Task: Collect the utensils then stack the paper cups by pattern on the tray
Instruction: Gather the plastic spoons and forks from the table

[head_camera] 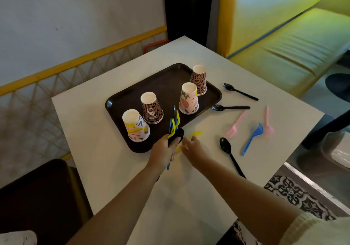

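White table (117,169) with a dark tray (166,85), beside a yellow bench (284,42) and a pale wall.

Four upturned cups (152,110) stand on the tray. At its near edge the left hand (162,154) clenches a bundle of utensils (174,125), blue, yellow and black; the right hand (193,150) just beside it pinches a yellow fork (197,134). Right of the tray lie three black spoons (230,154), two pink forks (236,124) and a blue fork (252,138).
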### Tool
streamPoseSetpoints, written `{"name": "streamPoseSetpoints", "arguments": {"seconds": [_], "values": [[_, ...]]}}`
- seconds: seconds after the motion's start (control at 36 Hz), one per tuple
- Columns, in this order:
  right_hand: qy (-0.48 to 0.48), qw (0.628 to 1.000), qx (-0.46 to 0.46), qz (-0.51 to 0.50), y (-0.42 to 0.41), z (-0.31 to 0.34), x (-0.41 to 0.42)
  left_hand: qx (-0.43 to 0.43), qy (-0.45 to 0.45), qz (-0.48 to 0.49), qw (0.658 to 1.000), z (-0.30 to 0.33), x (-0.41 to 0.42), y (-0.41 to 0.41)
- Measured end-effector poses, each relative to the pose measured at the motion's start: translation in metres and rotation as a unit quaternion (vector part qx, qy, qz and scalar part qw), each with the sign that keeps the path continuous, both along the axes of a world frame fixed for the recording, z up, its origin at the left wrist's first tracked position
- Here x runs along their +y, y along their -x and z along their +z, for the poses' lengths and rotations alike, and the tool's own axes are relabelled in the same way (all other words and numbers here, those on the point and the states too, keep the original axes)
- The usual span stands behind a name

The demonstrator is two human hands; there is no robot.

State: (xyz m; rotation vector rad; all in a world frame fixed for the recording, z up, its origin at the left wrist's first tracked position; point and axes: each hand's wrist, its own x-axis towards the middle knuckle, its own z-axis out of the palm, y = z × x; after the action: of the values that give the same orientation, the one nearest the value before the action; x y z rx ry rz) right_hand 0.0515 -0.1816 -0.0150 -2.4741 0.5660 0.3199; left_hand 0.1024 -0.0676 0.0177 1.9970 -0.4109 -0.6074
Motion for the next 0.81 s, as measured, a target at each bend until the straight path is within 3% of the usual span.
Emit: {"name": "streamPoseSetpoints", "arguments": {"seconds": [0.36, 0.56, 0.67, 0.75, 0.81], "values": [[0.06, 0.995, 0.027, -0.08, 0.033, 0.001, -0.005, -0.02, -0.012, -0.04, 0.999, 0.0, -0.015, 0.007], [0.107, 0.992, 0.041, -0.045, 0.053, 0.006, -0.019, -0.007, -0.012, -0.018, 1.0, -0.006, -0.022, 0.015], [0.01, 0.994, -0.035, -0.102, 0.064, 0.009, -0.03, 0.0, -0.011, -0.008, 1.0, -0.01, -0.028, 0.019], [0.027, 0.986, -0.093, -0.137, 0.071, 0.01, -0.045, -0.006, -0.015, 0.004, 1.0, -0.014, -0.034, 0.023], [0.034, 0.983, -0.086, -0.159, 0.073, 0.011, -0.056, 0.0, -0.011, 0.012, 1.0, -0.015, -0.038, 0.027]]}}
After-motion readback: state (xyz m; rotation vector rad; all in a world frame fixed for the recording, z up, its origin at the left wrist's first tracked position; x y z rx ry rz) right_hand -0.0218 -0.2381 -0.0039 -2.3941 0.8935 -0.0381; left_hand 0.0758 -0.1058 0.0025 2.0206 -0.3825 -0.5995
